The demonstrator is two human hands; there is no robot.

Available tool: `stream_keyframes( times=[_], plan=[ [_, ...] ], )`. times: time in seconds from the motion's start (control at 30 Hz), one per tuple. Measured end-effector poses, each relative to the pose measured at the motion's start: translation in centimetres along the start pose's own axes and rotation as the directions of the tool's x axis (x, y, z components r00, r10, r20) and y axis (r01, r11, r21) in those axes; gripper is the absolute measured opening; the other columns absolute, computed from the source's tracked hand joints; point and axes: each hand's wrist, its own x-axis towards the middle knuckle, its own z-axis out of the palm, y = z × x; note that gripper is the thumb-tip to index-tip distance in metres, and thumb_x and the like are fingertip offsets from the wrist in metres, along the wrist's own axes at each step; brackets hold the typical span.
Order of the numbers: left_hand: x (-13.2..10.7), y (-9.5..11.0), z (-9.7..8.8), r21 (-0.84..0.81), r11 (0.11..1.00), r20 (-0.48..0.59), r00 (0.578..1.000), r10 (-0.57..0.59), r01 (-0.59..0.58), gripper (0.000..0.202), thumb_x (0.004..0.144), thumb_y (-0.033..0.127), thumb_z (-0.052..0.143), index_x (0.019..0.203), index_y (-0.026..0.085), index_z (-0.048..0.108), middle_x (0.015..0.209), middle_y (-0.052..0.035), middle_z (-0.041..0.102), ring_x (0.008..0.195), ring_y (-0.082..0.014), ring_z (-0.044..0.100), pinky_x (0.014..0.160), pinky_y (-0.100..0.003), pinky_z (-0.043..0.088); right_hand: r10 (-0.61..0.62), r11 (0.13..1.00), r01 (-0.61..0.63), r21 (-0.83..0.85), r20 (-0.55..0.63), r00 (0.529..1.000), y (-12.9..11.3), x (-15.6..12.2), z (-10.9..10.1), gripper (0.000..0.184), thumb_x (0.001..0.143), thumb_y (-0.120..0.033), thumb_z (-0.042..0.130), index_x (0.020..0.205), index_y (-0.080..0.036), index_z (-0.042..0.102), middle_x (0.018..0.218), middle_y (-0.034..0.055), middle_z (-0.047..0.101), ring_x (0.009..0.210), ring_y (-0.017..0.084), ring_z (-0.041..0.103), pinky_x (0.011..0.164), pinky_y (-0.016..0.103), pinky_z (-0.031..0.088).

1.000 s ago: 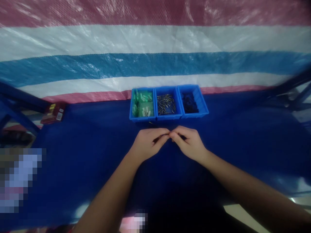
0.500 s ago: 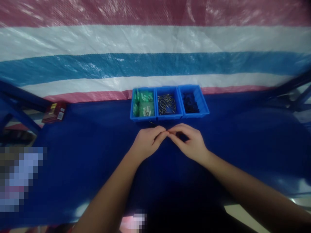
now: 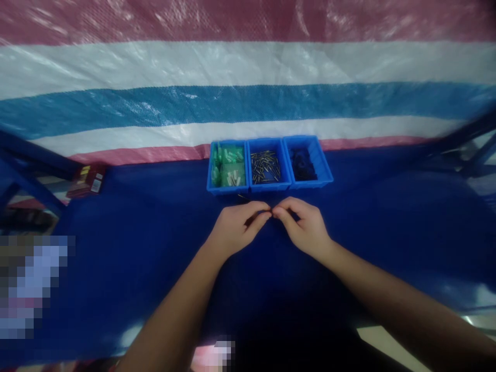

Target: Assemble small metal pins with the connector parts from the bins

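My left hand (image 3: 236, 227) and my right hand (image 3: 302, 227) meet fingertip to fingertip over the blue cloth, just in front of three blue bins. Both hands pinch something tiny that I cannot make out. The left bin (image 3: 228, 166) holds green packets with small metal parts. The middle bin (image 3: 265, 166) holds several thin metal pins. The right bin (image 3: 306, 164) holds small dark pieces. One thin pin (image 3: 243, 196) lies on the cloth in front of the left bin.
A blue cloth (image 3: 135, 232) covers the table. A striped red, white and blue tarp (image 3: 248, 77) hangs behind. A small red box (image 3: 86, 179) lies at the table's far left edge. Blue metal frame bars (image 3: 23, 155) stand at both sides.
My right hand's fingers closed in again toward the left fingertips after spreading slightly half a second ago. Both hands stay in the same spot.
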Motion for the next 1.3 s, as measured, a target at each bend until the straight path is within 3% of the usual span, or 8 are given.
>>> stream_keyframes(
  times=[0.4, 0.53, 0.7, 0.8, 0.97, 1.17, 1.3],
  plan=[
    [-0.01, -0.26, -0.03, 0.12, 0.993, 0.054, 0.998, -0.026, 0.019, 0.017, 0.101, 0.032, 0.051, 0.098, 0.02, 0.063, 0.071, 0.0029, 0.069, 0.06, -0.0105, 0.065, 0.058, -0.023, 0.043, -0.094, 0.995, 0.094, -0.027, 0.023, 0.995, -0.16, -0.02, 0.18, 0.008, 0.096, -0.023, 0.063, 0.096, -0.02, 0.071, 0.091, 0.0043, 0.074, 0.079, 0.016, 0.069, 0.073, 0.029, 0.054],
    [0.06, 0.02, -0.25, 0.105, 0.994, 0.07, 0.997, -0.022, 0.015, 0.02, 0.102, 0.032, 0.05, 0.094, 0.02, 0.065, 0.071, 0.0027, 0.069, 0.06, -0.0107, 0.065, 0.058, -0.023, 0.043, -0.054, 0.998, 0.055, -0.013, 0.042, 0.998, -0.35, 0.02, 0.11, 0.011, 0.098, -0.024, 0.06, 0.094, -0.02, 0.07, 0.086, 0.0037, 0.072, 0.076, 0.016, 0.067, 0.069, 0.028, 0.053],
    [0.02, 0.13, -0.26, 0.024, 1.0, 0.031, 0.999, -0.017, 0.017, 0.015, 0.097, 0.032, 0.06, 0.105, 0.021, 0.066, 0.077, 0.0024, 0.072, 0.063, -0.01, 0.066, 0.06, -0.021, 0.046, 0.014, 0.999, -0.016, 0.039, 0.059, 0.998, -0.46, 0.01, 0.05, 0.015, 0.099, -0.03, 0.058, 0.093, -0.021, 0.068, 0.083, 0.0025, 0.07, 0.073, 0.015, 0.065, 0.066, 0.028, 0.051],
    [0.04, 0.1, -0.27, 0.037, 0.999, 0.042, 0.999, 0.002, -0.004, 0.013, 0.098, 0.029, 0.057, 0.1, 0.021, 0.066, 0.078, 0.0022, 0.072, 0.064, -0.0097, 0.066, 0.062, -0.021, 0.046, 0.03, 0.998, -0.034, 0.051, 0.086, 0.996, -0.49, 0.05, -0.05, 0.018, 0.1, -0.031, 0.057, 0.089, -0.021, 0.068, 0.082, 0.0024, 0.07, 0.073, 0.015, 0.065, 0.067, 0.027, 0.05],
    [0.19, 0.19, -0.32, 0.083, 0.996, 0.088, 0.996, 0.008, -0.015, 0.027, 0.103, 0.032, 0.046, 0.089, 0.019, 0.065, 0.068, 0.002, 0.067, 0.059, -0.0105, 0.062, 0.058, -0.023, 0.043, 0.017, 0.995, -0.032, 0.097, 0.155, 0.988, -0.46, 0.24, -0.33, 0.024, 0.101, -0.031, 0.056, 0.083, -0.02, 0.067, 0.078, 0.0008, 0.069, 0.072, 0.013, 0.065, 0.068, 0.026, 0.049],
    [0.15, 0.02, -0.43, 0.057, 0.998, 0.109, 0.994, 0.005, -0.011, 0.044, 0.105, 0.037, 0.039, 0.073, 0.017, 0.061, 0.06, 0.0016, 0.06, 0.054, -0.0103, 0.057, 0.057, -0.024, 0.041, 0.145, 0.935, -0.221, 0.278, 0.268, 0.952, -0.65, 0.11, -0.21, 0.033, 0.099, -0.038, 0.057, 0.075, -0.018, 0.066, 0.065, -0.0015, 0.064, 0.061, 0.011, 0.061, 0.061, 0.024, 0.047],
    [0.04, -0.11, -0.53, 0.019, 1.0, 0.103, 0.995, -0.004, 0.002, 0.043, 0.105, 0.038, 0.038, 0.079, 0.017, 0.065, 0.065, 0.0003, 0.064, 0.059, -0.0112, 0.061, 0.061, -0.025, 0.044, 0.302, 0.828, -0.367, 0.424, 0.215, 0.929, -0.72, 0.49, 0.11, 0.039, 0.095, -0.049, 0.06, 0.072, -0.018, 0.063, 0.055, -0.0038, 0.058, 0.047, 0.009, 0.052, 0.047, 0.021, 0.042]
  ],
)
